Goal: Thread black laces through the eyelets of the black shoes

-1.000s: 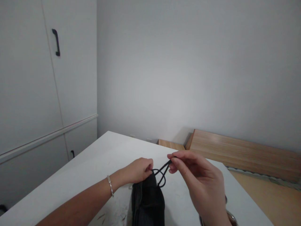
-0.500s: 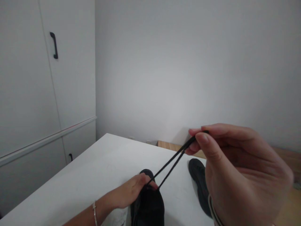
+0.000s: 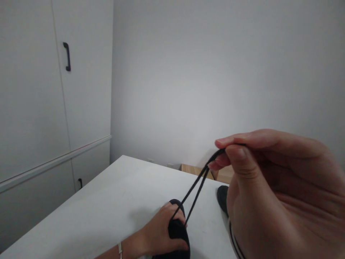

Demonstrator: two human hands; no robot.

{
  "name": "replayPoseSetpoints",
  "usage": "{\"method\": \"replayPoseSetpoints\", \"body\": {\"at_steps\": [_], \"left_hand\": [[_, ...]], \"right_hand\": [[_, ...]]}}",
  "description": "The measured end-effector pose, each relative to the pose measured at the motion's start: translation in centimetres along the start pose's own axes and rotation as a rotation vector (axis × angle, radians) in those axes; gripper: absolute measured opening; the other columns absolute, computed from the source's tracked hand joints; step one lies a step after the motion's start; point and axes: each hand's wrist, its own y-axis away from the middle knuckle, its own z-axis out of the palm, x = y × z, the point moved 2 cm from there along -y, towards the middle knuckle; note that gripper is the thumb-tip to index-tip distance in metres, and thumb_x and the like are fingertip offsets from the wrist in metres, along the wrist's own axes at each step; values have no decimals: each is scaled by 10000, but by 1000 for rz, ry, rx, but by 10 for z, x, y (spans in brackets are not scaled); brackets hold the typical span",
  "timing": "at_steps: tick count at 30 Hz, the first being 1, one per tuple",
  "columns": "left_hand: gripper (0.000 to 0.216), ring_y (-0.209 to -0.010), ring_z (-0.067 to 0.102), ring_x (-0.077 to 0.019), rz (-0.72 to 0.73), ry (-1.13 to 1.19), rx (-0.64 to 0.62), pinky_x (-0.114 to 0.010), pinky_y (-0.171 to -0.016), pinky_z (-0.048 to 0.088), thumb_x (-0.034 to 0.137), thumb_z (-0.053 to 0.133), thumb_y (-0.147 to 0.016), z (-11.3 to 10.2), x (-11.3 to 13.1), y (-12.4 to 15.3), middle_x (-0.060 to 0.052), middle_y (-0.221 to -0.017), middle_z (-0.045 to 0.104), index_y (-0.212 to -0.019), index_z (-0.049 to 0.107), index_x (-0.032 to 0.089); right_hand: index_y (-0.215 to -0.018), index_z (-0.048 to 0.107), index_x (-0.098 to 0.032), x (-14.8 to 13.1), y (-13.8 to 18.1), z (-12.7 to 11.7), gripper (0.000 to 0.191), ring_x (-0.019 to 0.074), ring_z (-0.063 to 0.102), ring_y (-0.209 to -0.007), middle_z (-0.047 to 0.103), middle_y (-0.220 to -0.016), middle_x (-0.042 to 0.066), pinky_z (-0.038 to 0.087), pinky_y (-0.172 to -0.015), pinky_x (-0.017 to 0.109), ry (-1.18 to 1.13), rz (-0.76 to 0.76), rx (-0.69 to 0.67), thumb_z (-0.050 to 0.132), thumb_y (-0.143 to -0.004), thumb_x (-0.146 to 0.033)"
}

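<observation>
The black shoe (image 3: pixel 179 230) is at the near part of the white table (image 3: pixel 121 194), which I take as the landmark, and its lower end goes out of the view. The left hand (image 3: pixel 159 232) is clamped over this shoe, with the fingers bent across it and the thumb lying nearer. The right hand (image 3: pixel 277 190) is above the right side of the table, well apart from the left one, and pinches the black lace (image 3: pixel 214 157) between thumb and fingers. As far as I can judge, the lace is already drawn out long, while no knot or bow can be seen in it; the part under the left fingers is hidden. The lace is thin and dark: two strands rise separately from the shoe, come together near the right fingertips and bend a little there. The shoe looks plain and dark, with a rounded far end. A second dark shoe (image 3: pixel 222 198), partly covered by the right hand, is at the right part of the table.
</observation>
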Motion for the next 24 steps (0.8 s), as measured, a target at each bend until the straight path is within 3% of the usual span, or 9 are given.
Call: {"method": "replayPoseSetpoints", "body": {"at_steps": [3, 7, 9, 11, 12, 14, 18, 20, 24], "left_hand": [[485, -1008, 560, -256, -80, 16, 42, -376, -933, 457, 327, 932, -569, 0, -1, 2, -44, -1047, 628, -970, 682, 219], [654, -1045, 556, -258, -118, 64, 98, -383, -936, 478, 340, 912, -618, -12, 18, 4, -68, -1132, 597, -1170, 586, 210], [539, -991, 567, -232, -21, 74, 306, -356, -889, 489, 307, 846, -728, -29, 42, 5, -60, -1084, 591, -1171, 554, 206], [195, -917, 576, -196, 214, 41, 529, -308, -827, 484, 251, 727, -861, -48, 77, 7, -38, -968, 596, -1001, 600, 201], [68, -875, 585, -180, 374, 24, 561, -283, -782, 483, 213, 666, -910, -55, 96, 7, -32, -920, 601, -968, 632, 201], [149, -819, 602, -157, 535, -30, 544, -244, -715, 485, 142, 627, -938, -67, 131, 4, -43, -884, 628, -1072, 678, 182], [158, -760, 592, -143, 581, -82, 579, -231, -699, 482, 123, 662, -925, -82, 178, -6, -42, -800, 644, -1080, 689, 110], [36, -708, 568, -132, 518, -23, 567, -236, -669, 467, 135, 668, -919, -86, 189, -11, -23, -746, 628, -923, 699, 118], [133, -751, 600, -133, 364, 253, 469, -241, -712, 484, 166, 674, -914, -94, 186, -16, -15, -776, 656, -781, 676, 157]], "right_hand": [[-886, 701, -166, 9, -2, -3, 152, 98, 694, -680, 712, -847, -26, 570, -593, 190, -5, -65, 87, 723, -825, -29], [-902, 705, -153, 18, -3, -9, 136, 84, 690, -669, 710, -834, -24, 566, -587, 168, 30, -62, -8, 723, -836, -35], [-914, 705, -152, 17, -3, -14, 134, 75, 682, -651, 710, -829, -25, 561, -576, 160, 62, -39, -25, 731, -840, -44], [-919, 704, -151, 14, -2, -18, 138, 70, 677, -644, 711, -839, -24, 563, -583, 157, 78, -23, -29, 739, -835, -48], [-918, 703, -151, 12, -1, -19, 142, 68, 675, -646, 711, -845, -24, 565, -590, 155, 77, -19, -38, 739, -832, -44], [-926, 701, -153, 8, 3, -19, 163, 67, 676, -659, 713, -857, -25, 568, -606, 151, 66, -12, -67, 736, -823, -31], [-924, 704, -171, 1, 12, -17, 186, 73, 688, -704, 730, -867, -29, 573, -642, 147, 48, 18, -93, 724, -818, -20], [-918, 709, -194, 1, 15, -17, 193, 84, 698, -743, 742, -867, -32, 582, -679, 154, 2, 43, -130, 711, -826, -24], [-902, 709, -233, 16, 10, -32, 144, 96, 695, -854, 738, -878, -21, 573, -793, 160, -172, 273, -183, 696, -866, -94]]}}
